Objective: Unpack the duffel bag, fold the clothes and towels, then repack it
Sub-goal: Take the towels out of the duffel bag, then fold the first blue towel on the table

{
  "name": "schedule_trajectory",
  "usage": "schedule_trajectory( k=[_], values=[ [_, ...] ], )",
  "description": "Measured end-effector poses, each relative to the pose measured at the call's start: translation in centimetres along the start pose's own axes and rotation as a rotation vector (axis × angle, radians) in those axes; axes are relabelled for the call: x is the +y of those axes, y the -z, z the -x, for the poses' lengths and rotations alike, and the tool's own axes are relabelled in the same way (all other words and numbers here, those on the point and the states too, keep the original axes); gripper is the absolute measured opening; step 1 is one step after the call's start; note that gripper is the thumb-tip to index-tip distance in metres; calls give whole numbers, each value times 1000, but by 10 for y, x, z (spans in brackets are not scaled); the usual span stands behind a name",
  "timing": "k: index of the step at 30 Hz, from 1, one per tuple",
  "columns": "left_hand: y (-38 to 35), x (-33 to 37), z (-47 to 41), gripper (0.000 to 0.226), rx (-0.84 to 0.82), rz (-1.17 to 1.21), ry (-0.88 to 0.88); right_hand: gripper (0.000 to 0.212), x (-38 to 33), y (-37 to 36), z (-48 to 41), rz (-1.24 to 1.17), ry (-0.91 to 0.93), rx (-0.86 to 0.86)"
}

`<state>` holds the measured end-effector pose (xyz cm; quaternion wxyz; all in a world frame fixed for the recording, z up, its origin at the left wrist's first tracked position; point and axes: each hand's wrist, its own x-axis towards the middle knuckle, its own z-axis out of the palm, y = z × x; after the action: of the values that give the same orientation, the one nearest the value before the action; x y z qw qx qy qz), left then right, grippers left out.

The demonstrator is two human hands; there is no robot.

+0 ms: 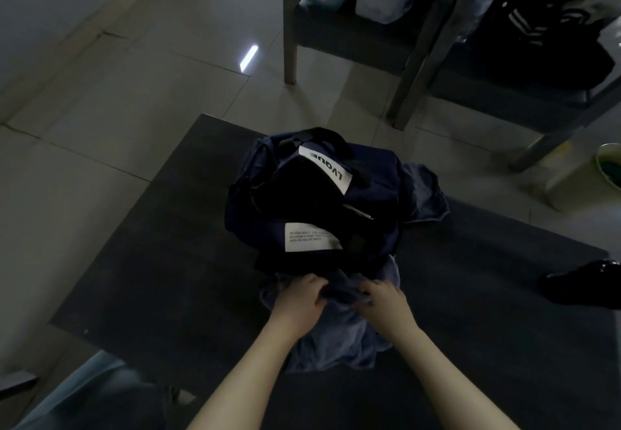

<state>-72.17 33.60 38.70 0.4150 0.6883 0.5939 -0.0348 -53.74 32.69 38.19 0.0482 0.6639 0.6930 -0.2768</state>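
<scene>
A navy duffel bag (373,191) with white labels and a black strap sits slumped in the middle of a dark table (151,261). A blue-grey cloth (339,339) spills from the bag's near end toward me. My left hand (299,298) and my right hand (386,298) both grip bunched folds of this cloth, side by side, just in front of the bag. Another blue-grey piece of fabric (425,194) pokes out behind the bag on the right.
A black object (584,283) lies at the table's right edge. Beyond the table stand metal-legged racks (290,43) holding bagged clothes. A pale bin (608,167) is on the tiled floor at right. My denim-clad leg (100,396) is at lower left.
</scene>
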Motion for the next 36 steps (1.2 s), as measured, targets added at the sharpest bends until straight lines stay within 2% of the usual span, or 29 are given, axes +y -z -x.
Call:
schedule_trajectory(
  k=[1,5,9,12,15,17,19,24,26,28,31,36],
  values=[
    [-6,-2,-1,45,2,10,14,13,6,-6,1,-19,-5,25],
    [-28,-2,-1,49,20,57,80,22,21,-17,15,-144,34,116],
    [-44,6,7,42,70,10,119,23,31,-12,42,-325,95,153],
    [-57,10,13,36,153,29,140,21,50,-10,65,-398,95,149],
    [-74,12,20,37,310,54,179,23,75,-7,90,-518,87,123],
    [-86,17,25,43,387,-11,225,26,95,-4,108,-582,96,116],
    [-95,25,28,48,392,-88,212,25,113,-5,123,-589,100,127],
    [-103,56,29,24,393,-231,187,26,149,-12,151,-616,56,146],
    [-107,70,40,20,404,-188,171,27,161,-12,164,-658,14,167],
    [-115,85,56,17,369,-46,125,23,172,-8,178,-688,-56,203],
    [-124,114,79,17,161,259,100,22,189,2,195,-694,-212,243],
    [-142,144,75,13,12,326,73,18,221,15,201,-615,-455,267]
  ],
)
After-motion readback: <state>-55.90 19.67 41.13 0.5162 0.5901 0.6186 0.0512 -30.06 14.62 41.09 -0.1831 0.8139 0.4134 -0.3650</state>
